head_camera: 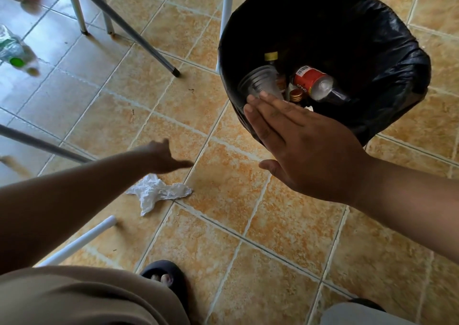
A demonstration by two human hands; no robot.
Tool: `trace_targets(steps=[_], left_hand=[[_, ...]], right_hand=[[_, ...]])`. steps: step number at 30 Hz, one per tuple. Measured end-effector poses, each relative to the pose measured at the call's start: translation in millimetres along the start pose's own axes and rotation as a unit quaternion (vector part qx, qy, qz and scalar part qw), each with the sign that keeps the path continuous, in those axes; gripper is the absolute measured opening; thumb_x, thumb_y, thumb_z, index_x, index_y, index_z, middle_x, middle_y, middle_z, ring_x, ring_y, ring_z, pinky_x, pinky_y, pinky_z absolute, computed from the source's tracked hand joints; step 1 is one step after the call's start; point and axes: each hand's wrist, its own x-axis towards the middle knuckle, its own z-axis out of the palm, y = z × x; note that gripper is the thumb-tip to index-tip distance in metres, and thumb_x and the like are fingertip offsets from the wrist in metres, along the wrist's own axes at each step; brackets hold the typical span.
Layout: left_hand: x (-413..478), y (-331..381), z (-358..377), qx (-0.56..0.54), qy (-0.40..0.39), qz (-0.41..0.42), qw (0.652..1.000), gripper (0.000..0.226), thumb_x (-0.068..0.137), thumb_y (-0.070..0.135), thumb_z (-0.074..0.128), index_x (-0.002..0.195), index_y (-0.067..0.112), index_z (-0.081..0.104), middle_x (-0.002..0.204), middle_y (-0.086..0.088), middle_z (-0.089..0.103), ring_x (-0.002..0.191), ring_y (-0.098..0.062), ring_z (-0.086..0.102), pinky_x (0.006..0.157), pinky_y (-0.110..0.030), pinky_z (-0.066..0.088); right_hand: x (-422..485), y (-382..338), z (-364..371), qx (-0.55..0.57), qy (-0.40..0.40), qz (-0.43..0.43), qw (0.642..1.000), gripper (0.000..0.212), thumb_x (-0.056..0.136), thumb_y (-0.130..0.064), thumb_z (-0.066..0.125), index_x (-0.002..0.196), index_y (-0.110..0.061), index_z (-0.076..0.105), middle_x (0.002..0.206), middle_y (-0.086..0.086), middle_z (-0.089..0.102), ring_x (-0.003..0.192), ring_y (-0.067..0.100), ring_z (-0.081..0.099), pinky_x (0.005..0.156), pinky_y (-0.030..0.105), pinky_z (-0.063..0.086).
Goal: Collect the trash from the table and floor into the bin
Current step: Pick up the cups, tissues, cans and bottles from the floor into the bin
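A crumpled white paper tissue point(159, 191) is seen lying on the tan tiled floor point(248, 225), its long axis running roughly left to right, just below the left hand point(161, 157), which is half-open and empty. The right hand point(305, 148) is held flat, open and empty, over the near rim of the black-lined round bin point(372, 51), well apart from the tissue. The left hand is judged the nearer for the pick-up.

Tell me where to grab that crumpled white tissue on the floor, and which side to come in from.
Pinch the raised, bunched middle of the crumpled white tissue, probably from straight above. It lies loosely spread on the tile floor with thin flat corners trailing outward, which would likely slip or tear. The left hand already hovers open just beyond it, so a short drop back toward you should reach it.
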Motion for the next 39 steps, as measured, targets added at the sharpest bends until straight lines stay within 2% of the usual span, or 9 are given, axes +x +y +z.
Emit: trace_targets(steps=[2, 6, 13, 18, 23, 27, 31, 35, 39], left_hand=[[-1.3, -10.1, 22.0, 0.025, -0.043, -0.023, 0.999, 0.133, 0.06, 0.091, 0.051, 0.157, 0.013, 0.003, 0.16, -0.024, 0.022, 0.139, -0.044, 0.037, 0.109, -0.052, 0.039], [-7.2, -15.1, 48.1, 0.049, -0.084, 0.006, 0.995, 0.111, 0.082, 0.065, 0.065, 0.156, 0.008, 0.004, 0.145, -0.022, 0.044, 0.118, -0.033, 0.056, 0.091, -0.036, 0.054], [-3.9, -6.2, 28.9, 0.091, -0.046, 0.104, 0.989, 0.021, 0.095, 0.007, 0.055, 0.115, 0.011, 0.061, 0.098, -0.004, 0.06, 0.08, -0.015, 0.058, 0.057, -0.019, 0.043], [-4.3, 9.0, -65.8, -0.094, 0.181, 0.141, 0.969, 0.005, 0.094, 0.011, 0.059, 0.09, 0.013, 0.063, 0.094, -0.017, 0.068, 0.075, -0.021, 0.059, 0.063, -0.027, 0.044], [-41.6, 27.2, -162.3, -0.264, 0.49, 0.158, 0.816, 0.015, 0.088, 0.019, 0.064, 0.101, 0.013, 0.069, 0.104, -0.009, 0.073, 0.098, -0.02, 0.068, 0.089, -0.03, 0.05], [-85.9, 65.2, -190.5, -0.397, 0.439, 0.332, 0.735, 0.011, 0.088, 0.018, 0.061, 0.098, 0.014, 0.066, 0.103, -0.013, 0.072, 0.093, -0.02, 0.072, 0.077, -0.044, 0.059], [-121.0, 116.0, -180.4, -0.325, 0.413, 0.389, 0.757, 0.02, 0.082, 0.014, 0.063, 0.1, 0.01, 0.073, 0.097, -0.002, 0.073, 0.091, -0.012, 0.07, 0.084, -0.035, 0.056], [-129.1, 144.2, -172.7, -0.296, 0.271, 0.414, 0.817, 0.043, 0.084, 0.012, 0.07, 0.126, 0.023, 0.065, 0.104, 0.016, 0.067, 0.1, -0.001, 0.068, 0.094, -0.025, 0.053], [-122.3, 145.3, -170.7, -0.291, 0.247, 0.416, 0.825, 0.051, 0.086, 0.011, 0.071, 0.134, 0.024, 0.059, 0.107, 0.022, 0.063, 0.103, 0.003, 0.066, 0.098, -0.021, 0.051]], right_hand=[[0.0, 0.1, 0.3, -0.003, 0.002, 0.0, 1.0, 0.085, 0.103, -0.049, 0.044, 0.157, 0.003, 0.004, 0.165, 0.025, 0.012, 0.154, 0.037, 0.011, 0.122, 0.05, 0.023], [0.0, -0.2, 0.4, -0.003, 0.004, 0.002, 1.0, 0.085, 0.102, -0.048, 0.044, 0.157, 0.003, 0.005, 0.165, 0.025, 0.013, 0.154, 0.037, 0.011, 0.122, 0.051, 0.024], [0.4, -0.1, -0.2, -0.004, -0.002, 0.001, 1.0, 0.085, 0.103, -0.048, 0.044, 0.157, 0.003, 0.003, 0.165, 0.025, 0.011, 0.154, 0.037, 0.01, 0.122, 0.05, 0.024], [-0.5, -0.3, -0.7, -0.003, 0.003, 0.002, 1.0, 0.083, 0.103, -0.048, 0.043, 0.157, 0.003, 0.005, 0.165, 0.024, 0.012, 0.154, 0.036, 0.012, 0.123, 0.049, 0.022], [0.2, -0.2, -0.4, -0.003, -0.008, 0.001, 1.0, 0.084, 0.103, -0.048, 0.042, 0.157, 0.003, 0.002, 0.166, 0.024, 0.01, 0.154, 0.037, 0.01, 0.123, 0.05, 0.022], [1.8, -0.7, 0.2, -0.01, -0.006, -0.003, 1.0, 0.083, 0.104, -0.048, 0.039, 0.157, 0.004, 0.003, 0.165, 0.025, 0.01, 0.154, 0.037, 0.011, 0.123, 0.05, 0.022], [1.9, 0.2, 0.3, -0.005, -0.011, -0.006, 1.0, 0.082, 0.105, -0.048, 0.038, 0.157, 0.003, 0.001, 0.165, 0.025, 0.009, 0.154, 0.037, 0.009, 0.122, 0.05, 0.023], [1.5, 1.1, -1.1, 0.003, -0.007, -0.009, 1.0, 0.083, 0.104, -0.048, 0.042, 0.157, 0.003, 0.004, 0.165, 0.025, 0.013, 0.154, 0.037, 0.012, 0.121, 0.05, 0.024], [0.9, 0.8, -1.8, 0.007, -0.016, -0.005, 1.0, 0.084, 0.103, -0.047, 0.044, 0.158, 0.002, 0.004, 0.165, 0.025, 0.013, 0.154, 0.037, 0.013, 0.122, 0.05, 0.023]])
